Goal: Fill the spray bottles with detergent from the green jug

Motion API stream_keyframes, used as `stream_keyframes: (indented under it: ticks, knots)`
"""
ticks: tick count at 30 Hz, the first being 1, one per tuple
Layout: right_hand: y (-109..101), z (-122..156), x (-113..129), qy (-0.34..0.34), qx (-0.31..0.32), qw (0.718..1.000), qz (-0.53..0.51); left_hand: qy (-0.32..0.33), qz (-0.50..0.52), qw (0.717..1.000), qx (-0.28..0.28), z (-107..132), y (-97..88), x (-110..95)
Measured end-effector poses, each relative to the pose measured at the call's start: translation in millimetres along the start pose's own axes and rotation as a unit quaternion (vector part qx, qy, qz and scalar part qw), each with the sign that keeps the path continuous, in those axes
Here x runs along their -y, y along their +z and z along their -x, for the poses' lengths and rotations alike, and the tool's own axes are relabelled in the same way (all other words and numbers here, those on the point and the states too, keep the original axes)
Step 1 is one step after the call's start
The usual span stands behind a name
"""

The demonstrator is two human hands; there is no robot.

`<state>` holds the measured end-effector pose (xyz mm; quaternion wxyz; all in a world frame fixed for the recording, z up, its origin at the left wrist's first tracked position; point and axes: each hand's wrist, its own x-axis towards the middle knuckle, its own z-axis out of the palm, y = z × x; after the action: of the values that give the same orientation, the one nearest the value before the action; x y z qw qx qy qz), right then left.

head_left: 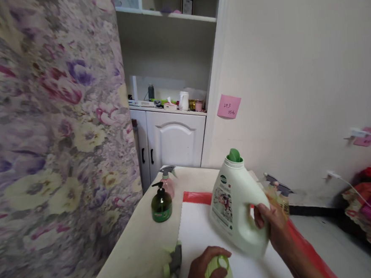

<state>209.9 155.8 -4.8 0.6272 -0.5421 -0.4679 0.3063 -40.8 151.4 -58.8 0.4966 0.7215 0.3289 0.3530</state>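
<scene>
My right hand (271,219) is closed around the handle of a large pale green detergent jug (234,207). The jug tilts a little to the left, its cap is off, and a green pour spout (234,155) shows in its neck. Lower down, my left hand (204,268) grips a light green bottle (226,276) near its open mouth; the frame's bottom edge cuts it off. A grey and green spray trigger head (174,260) lies on the table to the left of that hand.
A dark green pump bottle (161,206) and a pink spray bottle (167,185) stand at the table's left. More spray bottles (284,197) are partly hidden behind the jug. A white sheet (193,227) with a red border covers the table's middle. A floral curtain (55,144) hangs at left.
</scene>
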Motion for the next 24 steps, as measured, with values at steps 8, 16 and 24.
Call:
stream_keyframes:
  ticks: [8, 16, 24]
  knots:
    - [-69, 47, 61, 0.072, 0.033, 0.991, 0.104, 0.057, 0.087, 0.994, -0.030, -4, 5.2, 0]
    - [-114, 92, 99, 0.131, 0.161, 0.945, 0.251, 0.050, 0.129, 0.990, -0.007, -4, 20.1, -1]
    - [-102, 104, 122, 0.179, 0.280, 0.905, 0.263, 0.064, 0.151, 0.986, 0.003, -8, 20.9, -4]
